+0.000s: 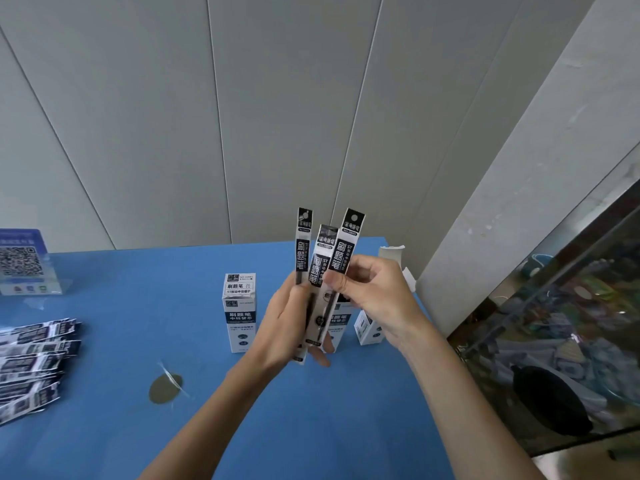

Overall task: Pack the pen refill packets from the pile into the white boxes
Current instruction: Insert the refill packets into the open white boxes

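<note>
Three long black-and-white pen refill packets (pixel 325 258) stand upright, fanned out, above the blue table (pixel 311 410). My left hand (pixel 282 327) grips their lower ends from the left. My right hand (pixel 374 296) pinches the rightmost packets near the middle, thumb in front. A pile of refill packets (pixel 33 362) lies at the table's left edge. A closed white box (pixel 239 311) stands upright behind my hands. Another white box (pixel 337 327) is partly hidden by the packets. A third box (pixel 369 329) with an open flap (pixel 391 252) stands at the right.
A blue stand with a QR code (pixel 22 261) sits at the table's back left. A grey-brown spot with a clear strip (pixel 165 388) marks the table near the front. A glass tank (pixel 554 323) stands close on the right, and grey wall panels rise behind the table.
</note>
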Available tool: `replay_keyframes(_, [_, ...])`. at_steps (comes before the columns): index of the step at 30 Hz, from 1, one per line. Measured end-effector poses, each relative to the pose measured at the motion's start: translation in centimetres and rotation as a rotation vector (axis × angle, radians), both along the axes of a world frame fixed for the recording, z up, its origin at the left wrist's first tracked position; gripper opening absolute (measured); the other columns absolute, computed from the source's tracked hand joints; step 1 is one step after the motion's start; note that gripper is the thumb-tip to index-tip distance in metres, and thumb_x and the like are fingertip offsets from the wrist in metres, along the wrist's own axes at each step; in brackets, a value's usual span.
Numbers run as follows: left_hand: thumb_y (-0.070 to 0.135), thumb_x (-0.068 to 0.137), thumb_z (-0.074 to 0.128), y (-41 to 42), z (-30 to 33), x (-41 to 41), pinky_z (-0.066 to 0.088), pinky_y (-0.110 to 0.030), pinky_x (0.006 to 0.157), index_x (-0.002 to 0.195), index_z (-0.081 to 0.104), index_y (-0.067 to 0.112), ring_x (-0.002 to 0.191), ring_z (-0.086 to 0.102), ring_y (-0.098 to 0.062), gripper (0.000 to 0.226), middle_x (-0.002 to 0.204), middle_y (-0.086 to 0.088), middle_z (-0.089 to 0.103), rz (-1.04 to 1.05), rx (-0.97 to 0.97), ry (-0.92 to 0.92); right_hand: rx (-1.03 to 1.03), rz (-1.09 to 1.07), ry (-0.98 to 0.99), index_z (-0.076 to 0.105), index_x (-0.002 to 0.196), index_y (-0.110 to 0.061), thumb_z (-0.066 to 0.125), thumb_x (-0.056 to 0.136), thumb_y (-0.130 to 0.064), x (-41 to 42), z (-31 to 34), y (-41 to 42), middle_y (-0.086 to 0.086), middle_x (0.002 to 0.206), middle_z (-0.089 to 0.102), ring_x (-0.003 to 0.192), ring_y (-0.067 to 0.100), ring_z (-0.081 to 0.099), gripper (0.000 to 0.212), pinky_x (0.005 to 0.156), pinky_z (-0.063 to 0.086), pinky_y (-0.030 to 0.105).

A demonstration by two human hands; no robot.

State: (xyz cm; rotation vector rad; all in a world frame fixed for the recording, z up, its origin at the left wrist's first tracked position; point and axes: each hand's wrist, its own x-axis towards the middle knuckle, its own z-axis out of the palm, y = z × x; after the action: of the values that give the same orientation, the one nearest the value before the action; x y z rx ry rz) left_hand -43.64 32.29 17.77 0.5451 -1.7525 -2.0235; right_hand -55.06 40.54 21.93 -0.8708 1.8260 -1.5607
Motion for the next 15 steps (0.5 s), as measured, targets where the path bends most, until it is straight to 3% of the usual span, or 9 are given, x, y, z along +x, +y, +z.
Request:
replay_keyframes(3, [0.032,0.105,0.032,0.1,-0.7,0.1,0.058,-0.05,0.058,0.117,0.046,0.004,0.072,0.065,-0.047,0.034,0.096,-0.039,0.053,0.032,0.009,-0.017,-0.003,-0.023,-0.025,0.072,0.086,-0.019,0.078,0.074,-0.018,0.2,-0.2,0.6,0.0,0.079,0.074,0.074,0.008,0.069,0.013,0.061,0.047,0.014])
replay_keyframes(6, [0.038,0.103,0.039,0.1,-0.9,0.3,0.053,-0.057,0.082,0.112,0.056,0.013,0.09,0.064,-0.042,0.032,0.108,-0.03,0.058,0.008,-0.039,-0.028,-0.013,-0.076,-0.039,0.072,0.088,-0.014,0.077,0.075,-0.013,0.2,-0.1,1.3,0.0,0.073,0.071,0.062,0.003,0.064,0.014,0.055,0.046,0.013])
replay_keyframes(10, [0.03,0.101,0.043,0.3,-0.8,0.6,0.058,-0.049,0.079,0.115,0.061,0.011,0.09,0.071,-0.036,0.03,0.102,-0.024,0.069,-0.056,0.044,-0.005,-0.007,-0.087,0.008,0.072,0.088,-0.017,0.078,0.075,-0.014,0.4,-0.6,2.0,0.011,0.085,0.073,0.074,0.012,0.067,0.015,0.072,0.056,0.025])
replay_keyframes(15, [0.034,0.096,0.044,1.0,-0.5,0.5,0.058,-0.052,0.076,0.119,0.058,0.008,0.078,0.07,-0.036,0.036,0.093,-0.019,0.069,-0.145,0.133,0.034,-0.006,-0.129,0.054,0.075,0.088,-0.017,0.076,0.078,-0.018,1.0,-1.1,2.4,0.003,0.086,0.074,0.079,0.013,0.066,0.009,0.074,0.054,0.027])
